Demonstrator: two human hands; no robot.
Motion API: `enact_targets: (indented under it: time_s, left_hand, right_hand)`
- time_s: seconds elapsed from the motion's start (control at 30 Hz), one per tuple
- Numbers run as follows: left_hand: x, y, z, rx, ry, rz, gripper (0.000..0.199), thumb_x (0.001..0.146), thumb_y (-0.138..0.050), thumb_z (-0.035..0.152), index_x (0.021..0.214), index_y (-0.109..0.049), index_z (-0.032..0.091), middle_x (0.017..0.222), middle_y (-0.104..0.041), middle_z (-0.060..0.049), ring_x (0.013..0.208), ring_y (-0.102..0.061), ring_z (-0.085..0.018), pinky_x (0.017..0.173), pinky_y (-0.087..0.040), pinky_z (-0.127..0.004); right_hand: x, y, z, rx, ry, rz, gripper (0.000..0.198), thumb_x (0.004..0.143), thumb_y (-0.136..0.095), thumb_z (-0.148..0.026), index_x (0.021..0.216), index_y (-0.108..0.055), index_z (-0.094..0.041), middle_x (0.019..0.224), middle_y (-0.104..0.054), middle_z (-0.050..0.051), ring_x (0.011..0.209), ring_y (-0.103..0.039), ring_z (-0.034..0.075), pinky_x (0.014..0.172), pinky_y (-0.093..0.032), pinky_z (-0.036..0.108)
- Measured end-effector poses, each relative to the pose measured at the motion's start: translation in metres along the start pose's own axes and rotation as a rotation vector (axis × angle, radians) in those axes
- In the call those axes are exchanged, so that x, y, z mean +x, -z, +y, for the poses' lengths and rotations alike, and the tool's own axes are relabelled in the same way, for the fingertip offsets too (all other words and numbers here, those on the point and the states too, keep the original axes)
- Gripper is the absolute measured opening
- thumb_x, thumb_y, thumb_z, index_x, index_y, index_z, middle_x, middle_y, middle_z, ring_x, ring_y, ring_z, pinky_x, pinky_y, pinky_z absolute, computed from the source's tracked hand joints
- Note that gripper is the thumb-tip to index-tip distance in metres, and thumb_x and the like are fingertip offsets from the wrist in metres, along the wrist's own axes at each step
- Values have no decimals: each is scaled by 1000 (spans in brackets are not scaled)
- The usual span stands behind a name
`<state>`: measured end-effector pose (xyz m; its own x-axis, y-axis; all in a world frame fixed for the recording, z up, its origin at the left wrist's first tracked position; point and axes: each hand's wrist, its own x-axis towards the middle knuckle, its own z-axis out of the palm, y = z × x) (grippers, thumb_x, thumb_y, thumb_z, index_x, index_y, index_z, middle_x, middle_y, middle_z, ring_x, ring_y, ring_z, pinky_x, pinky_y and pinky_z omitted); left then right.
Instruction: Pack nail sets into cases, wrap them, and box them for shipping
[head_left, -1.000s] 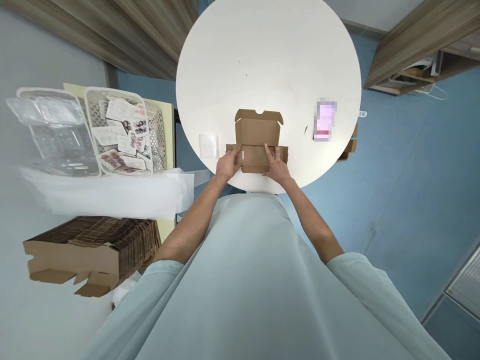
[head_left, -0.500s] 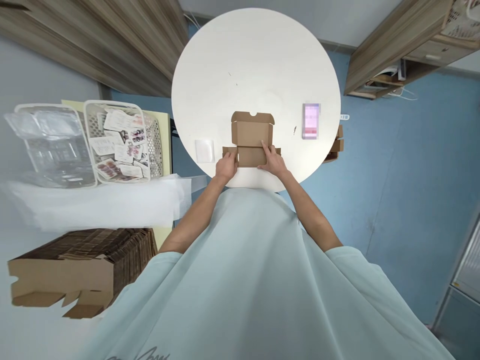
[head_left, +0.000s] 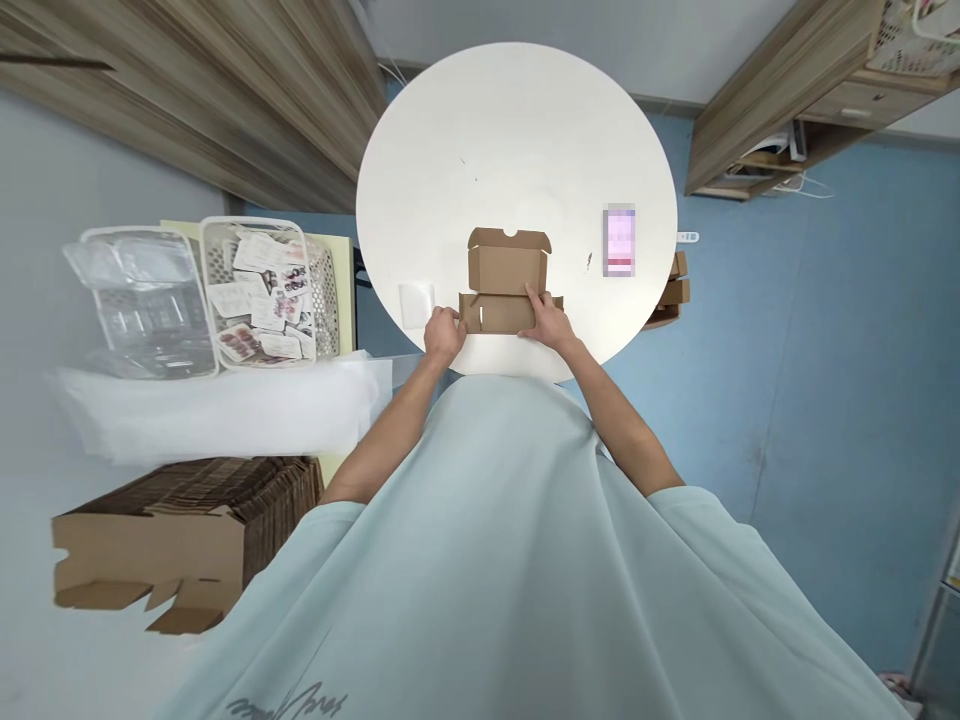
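A brown cardboard box (head_left: 508,272), partly folded, lies on the round white table close to my body. Its notched lid panel stands away from me, and side flaps show at its near part. My left hand (head_left: 445,333) pinches the flap at the box's left end. On the right part of the box, my right hand (head_left: 549,321) has its thumb on the inner panel and its fingers around the near edge and right end. Left of the box is a small clear plastic packet (head_left: 416,305).
A phone (head_left: 619,241) lies on the right of the white table (head_left: 517,120). At my left are a basket (head_left: 324,300) of small packets, a bin of clear plastic (head_left: 150,300), white wrapping sheets (head_left: 225,412) and stacked flat cardboard boxes (head_left: 150,545). Wooden shelves (head_left: 765,100) stand back right.
My left hand has shifted slightly left and down, from over the box's left flap to its outer end, uncovering more of the flap. My right hand stays in place; the view has shifted slightly.
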<state>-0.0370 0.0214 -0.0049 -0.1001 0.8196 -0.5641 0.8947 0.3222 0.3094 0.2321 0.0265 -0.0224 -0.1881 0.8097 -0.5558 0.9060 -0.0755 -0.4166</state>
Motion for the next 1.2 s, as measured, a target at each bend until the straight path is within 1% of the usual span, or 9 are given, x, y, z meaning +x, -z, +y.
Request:
enact_targets:
  time_s: [0.17, 0.33, 0.47, 0.57, 0.83, 0.93, 1.03, 1.13, 1.2]
  left_hand:
    - [-11, -7, 16, -116, -41, -24, 23, 109, -59, 27, 129, -66, 20, 122, -79, -13, 116, -77, -31, 107, -57, -42]
    - [-14, -18, 30, -158, -119, -26, 33, 108, -67, 39, 135, -64, 21, 149, -71, -16, 111, -77, -29, 110, -57, -44]
    - [-6, -22, 31, -144, -66, -33, 36, 109, -62, 29, 143, -60, 18, 141, -76, -17, 121, -75, -31, 112, -56, -45]
    - [-1, -22, 30, -87, -32, -58, 27, 107, -60, 21, 133, -67, 18, 131, -80, -16, 126, -74, -33, 111, -56, -44]
    - [-6, -18, 45, 147, 76, -126, 28, 109, -55, 26, 124, -76, 17, 126, -80, -22, 123, -75, -40, 99, -60, -48]
    - [-6, -16, 53, 175, 94, -133, 29, 107, -58, 26, 126, -76, 15, 131, -79, -24, 128, -74, -42, 103, -60, -48]
    - [-5, -15, 56, 171, 95, -146, 30, 106, -57, 25, 127, -77, 15, 131, -78, -24, 127, -74, -41, 103, -60, -48]
    - [-5, -18, 56, 158, 80, -118, 31, 106, -55, 22, 127, -77, 14, 129, -79, -24, 126, -74, -41, 103, -60, -50]
    - [-4, -20, 55, 139, 74, -99, 32, 105, -55, 21, 126, -77, 13, 128, -79, -25, 125, -74, -42, 102, -60, -52]
  right_hand:
    - [2, -3, 1, 0, 1, -2, 124, 88, -96, -41, 186, -20, -30, 174, -43, 25, 127, -75, 43, 108, -64, 56]
    - [3, -4, 1, -10, 0, -24, 126, 88, -97, -42, 187, -19, -31, 178, -38, 25, 129, -75, 45, 110, -63, 57]
    - [2, -3, 1, -15, 9, -38, 133, 85, -99, -45, 187, -16, -32, 181, -36, 26, 130, -75, 46, 110, -64, 57]
    - [0, -4, 3, -26, 23, -51, 134, 86, -99, -45, 188, -14, -32, 183, -33, 26, 131, -75, 46, 109, -65, 56]
    - [0, -3, 1, -37, 28, -60, 132, 87, -98, -44, 188, -14, -32, 185, -31, 25, 135, -73, 46, 109, -66, 56]
    - [-9, 1, 0, -2, 25, -47, 119, 93, -91, -42, 187, -19, -28, 183, -35, 24, 135, -72, 43, 108, -66, 54]
    - [-27, 8, 8, 62, 7, 94, 87, 110, -64, -39, 185, -23, -23, 175, -47, 22, 139, -69, 37, 106, -65, 49]
    - [-45, 14, 25, 69, -139, 228, 61, 117, -43, -36, 175, -39, -17, 159, -62, 22, 139, -67, 33, 106, -63, 45]
    - [-51, 15, 37, 80, -242, 183, 49, 116, -45, -37, 159, -55, -14, 145, -72, 21, 130, -70, 31, 102, -61, 42]
